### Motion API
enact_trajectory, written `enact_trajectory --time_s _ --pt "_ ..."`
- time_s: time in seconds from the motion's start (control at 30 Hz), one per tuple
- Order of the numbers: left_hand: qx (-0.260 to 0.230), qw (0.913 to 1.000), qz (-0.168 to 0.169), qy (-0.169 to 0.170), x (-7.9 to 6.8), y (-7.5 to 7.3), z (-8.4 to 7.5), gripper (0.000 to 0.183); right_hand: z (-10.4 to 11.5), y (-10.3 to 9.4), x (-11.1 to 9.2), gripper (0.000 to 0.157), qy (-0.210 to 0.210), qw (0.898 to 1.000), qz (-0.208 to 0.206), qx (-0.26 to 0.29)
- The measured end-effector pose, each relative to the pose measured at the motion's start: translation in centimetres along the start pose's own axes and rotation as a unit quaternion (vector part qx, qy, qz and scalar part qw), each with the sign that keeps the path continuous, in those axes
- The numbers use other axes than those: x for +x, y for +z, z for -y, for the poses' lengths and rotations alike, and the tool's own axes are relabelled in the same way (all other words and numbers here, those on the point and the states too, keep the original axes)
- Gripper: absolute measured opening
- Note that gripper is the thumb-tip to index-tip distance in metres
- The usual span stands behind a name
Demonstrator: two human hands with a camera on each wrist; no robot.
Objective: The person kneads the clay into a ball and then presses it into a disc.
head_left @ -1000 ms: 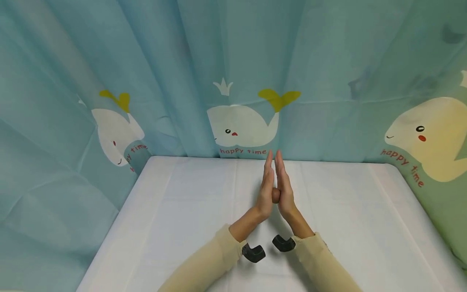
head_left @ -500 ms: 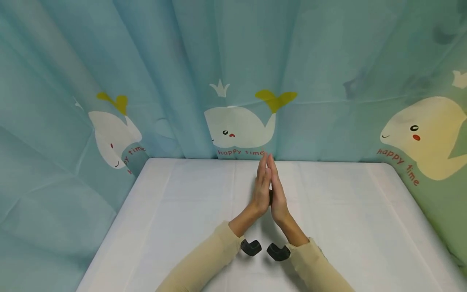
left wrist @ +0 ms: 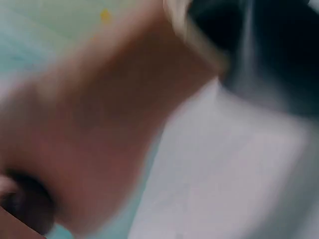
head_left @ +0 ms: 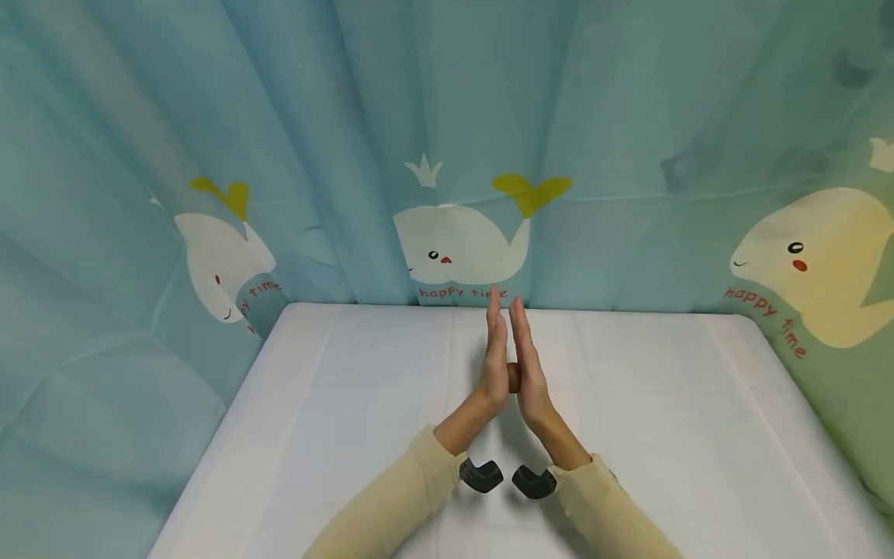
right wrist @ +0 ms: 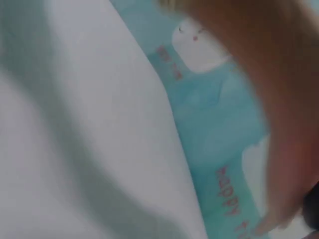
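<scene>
Between my two palms sits a small, round brown lump (head_left: pixel 514 378), pressed from both sides, its outer parts covered by the hands. My left hand (head_left: pixel 495 365) has its fingers straight and pointing away from me. Facing it, my right hand (head_left: pixel 530 373) is also straight-fingered, its fingertips slightly nearer to me than the left ones. A narrow gap separates the fingers of the two hands. In the left wrist view the lump (left wrist: pixel 32 206) looks dark against the blurred palm. Only a dark edge of the lump (right wrist: pixel 313 206) shows in the right wrist view.
Below the hands spreads a white-covered table (head_left: pixel 363 388). A blue-green curtain (head_left: pixel 615 93) with whale prints hangs behind it and along both sides. Black curved pieces (head_left: pixel 480 475) stick out at the wrists by the beige sleeves.
Both hands have shifted a little left over the second. The palms came closer together half a second ago and are wider apart now. The left hand has slid forward relative to the right.
</scene>
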State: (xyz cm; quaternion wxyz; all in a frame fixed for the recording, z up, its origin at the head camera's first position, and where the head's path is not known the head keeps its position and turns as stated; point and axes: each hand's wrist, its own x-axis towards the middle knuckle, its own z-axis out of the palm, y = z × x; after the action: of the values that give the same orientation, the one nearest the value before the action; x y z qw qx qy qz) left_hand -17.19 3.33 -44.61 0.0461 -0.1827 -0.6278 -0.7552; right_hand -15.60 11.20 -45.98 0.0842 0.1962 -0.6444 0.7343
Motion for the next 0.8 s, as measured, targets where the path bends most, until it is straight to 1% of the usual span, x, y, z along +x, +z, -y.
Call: enact_trajectory --time_s 0.07,0.17,0.23,0.37,0.47,0.6,0.67,0.8 --pt "-0.001 0.9999 -0.010 -0.002 0.3 -0.2 0.4 0.062 0.5 0.4 -0.2 0.056 -0.014 1.000 0.002 -0.016" --pt "0.012 0.9999 0.002 -0.002 0.1 -0.2 0.7 0.063 0.9 0.5 0.0 0.056 -0.024 1.000 -0.005 -0.020" --pt "0.022 0.9996 0.017 -0.003 -0.2 0.0 0.6 0.064 1.0 0.2 0.3 0.056 -0.017 1.000 -0.009 -0.014" --pt "0.031 0.9985 0.044 0.003 -1.3 0.4 -0.3 0.063 0.8 -0.8 1.0 0.057 0.010 1.000 -0.019 0.017" --pt "0.032 0.9979 0.055 0.017 -1.7 0.6 -0.8 0.063 0.5 -1.3 1.1 0.058 0.023 0.999 -0.021 0.034" --pt "0.031 0.9975 0.051 0.038 -1.5 0.3 -1.0 0.065 0.1 -1.0 0.6 0.058 0.024 0.999 -0.009 0.041" --pt "0.028 0.9976 0.041 0.049 -1.0 0.0 -0.9 0.065 0.1 -0.5 0.2 0.057 0.016 0.999 0.001 0.041" --pt "0.029 0.9979 0.025 0.052 -0.1 -0.4 -0.6 0.062 0.6 0.4 -0.4 0.057 -0.009 0.999 0.011 0.028"
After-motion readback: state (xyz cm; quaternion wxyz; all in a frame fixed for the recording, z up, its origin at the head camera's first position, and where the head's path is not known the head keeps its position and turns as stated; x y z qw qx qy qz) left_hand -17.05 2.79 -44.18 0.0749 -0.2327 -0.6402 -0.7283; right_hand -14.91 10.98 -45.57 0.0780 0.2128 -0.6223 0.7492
